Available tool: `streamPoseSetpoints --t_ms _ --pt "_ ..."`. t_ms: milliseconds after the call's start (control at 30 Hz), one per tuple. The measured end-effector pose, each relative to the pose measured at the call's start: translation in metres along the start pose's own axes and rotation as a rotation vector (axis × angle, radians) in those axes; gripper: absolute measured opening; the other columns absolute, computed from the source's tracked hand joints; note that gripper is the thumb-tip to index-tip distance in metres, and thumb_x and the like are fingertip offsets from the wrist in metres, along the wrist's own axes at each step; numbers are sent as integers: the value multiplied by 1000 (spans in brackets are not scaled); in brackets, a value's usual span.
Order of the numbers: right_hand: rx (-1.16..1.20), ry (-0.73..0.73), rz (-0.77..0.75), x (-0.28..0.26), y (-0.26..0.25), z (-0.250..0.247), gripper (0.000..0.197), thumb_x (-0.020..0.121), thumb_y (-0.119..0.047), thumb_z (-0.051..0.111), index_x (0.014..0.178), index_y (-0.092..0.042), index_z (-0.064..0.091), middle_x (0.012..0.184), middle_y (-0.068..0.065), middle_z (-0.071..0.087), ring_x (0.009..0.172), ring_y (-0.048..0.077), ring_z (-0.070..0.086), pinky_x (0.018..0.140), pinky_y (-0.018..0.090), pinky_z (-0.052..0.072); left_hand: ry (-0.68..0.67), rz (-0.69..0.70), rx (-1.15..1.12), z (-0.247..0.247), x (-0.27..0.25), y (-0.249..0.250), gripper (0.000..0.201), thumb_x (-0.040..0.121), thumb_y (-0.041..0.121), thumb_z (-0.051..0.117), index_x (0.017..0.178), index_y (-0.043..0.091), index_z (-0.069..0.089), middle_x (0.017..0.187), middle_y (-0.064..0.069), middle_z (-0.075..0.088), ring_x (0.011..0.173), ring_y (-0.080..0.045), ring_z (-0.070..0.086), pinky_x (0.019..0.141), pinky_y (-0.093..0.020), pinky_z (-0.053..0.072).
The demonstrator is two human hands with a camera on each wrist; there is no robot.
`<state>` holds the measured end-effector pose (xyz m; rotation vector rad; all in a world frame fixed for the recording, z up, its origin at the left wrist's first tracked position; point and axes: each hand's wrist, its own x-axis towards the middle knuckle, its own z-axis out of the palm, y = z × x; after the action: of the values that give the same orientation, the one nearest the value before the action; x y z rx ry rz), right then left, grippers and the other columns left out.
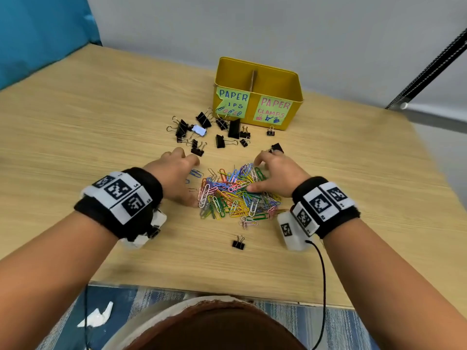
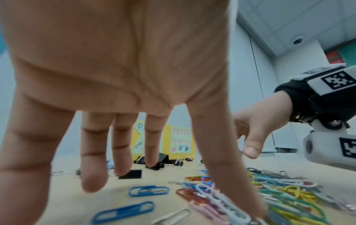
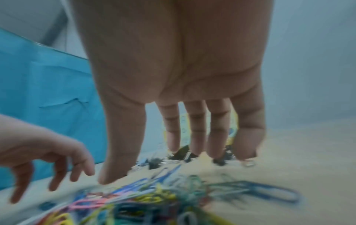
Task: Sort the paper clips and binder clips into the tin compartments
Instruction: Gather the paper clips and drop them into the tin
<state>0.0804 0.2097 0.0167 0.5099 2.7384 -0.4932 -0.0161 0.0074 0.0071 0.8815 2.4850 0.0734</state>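
A heap of coloured paper clips [image 1: 235, 193] lies on the wooden table between my two hands. My left hand [image 1: 182, 178] is at the heap's left edge, fingers spread and straight, thumb touching the clips [image 2: 221, 197]. My right hand [image 1: 273, 175] hovers over the heap's right side, fingers straight and holding nothing [image 3: 192, 129]. Several black binder clips [image 1: 217, 132] and a light blue one [image 1: 199, 130] lie scattered beyond the heap. Behind them stands the yellow tin [image 1: 295, 97], split by a cardboard divider [image 1: 253, 79], labelled for paper clips on the left and paper clamps on the right.
One black binder clip [image 1: 238, 242] lies alone nearer to me than the heap, another [image 1: 277, 147] just past my right fingertips. The table's front edge [image 1: 202, 291] is close to my body. A blue partition [image 1: 38, 34] stands at the left.
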Motion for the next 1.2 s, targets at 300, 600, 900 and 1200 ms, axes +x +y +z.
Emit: streamPoseSetpoints --t_ms 300,600,900,1200 --pt "-126 -128 11 13 -12 18 97 67 -52 73 146 -37 20 138 15 31 131 37 33 107 47 37 -93 71 28 10 23 50 99 64 58 73 142 19 27 135 -14 33 130 -32 34 104 -46 41" --pt "357 -87 -9 27 -3 9 30 74 -8 75 97 -18 60 93 6 57 60 14 57 51 21 48 63 141 -190 0 40 47 34 79 6 67 112 10 61 116 -14 61 105 -28 59 75 -26 43" --pt "737 -85 -8 34 11 -18 28 81 3 65 108 -1 64 68 10 60 40 3 55 42 12 49 102 115 -680 -24 50 34 27 80 -5 66 105 3 71 62 2 58 41 0 55 45 -4 45" --pt "1001 69 -138 58 -7 -111 20 80 7 62 93 -8 67 48 -8 67 45 3 63 46 15 54 286 226 -1148 -109 63 39 40 80 -18 57 118 -8 58 72 -6 61 39 0 60 45 -12 54"
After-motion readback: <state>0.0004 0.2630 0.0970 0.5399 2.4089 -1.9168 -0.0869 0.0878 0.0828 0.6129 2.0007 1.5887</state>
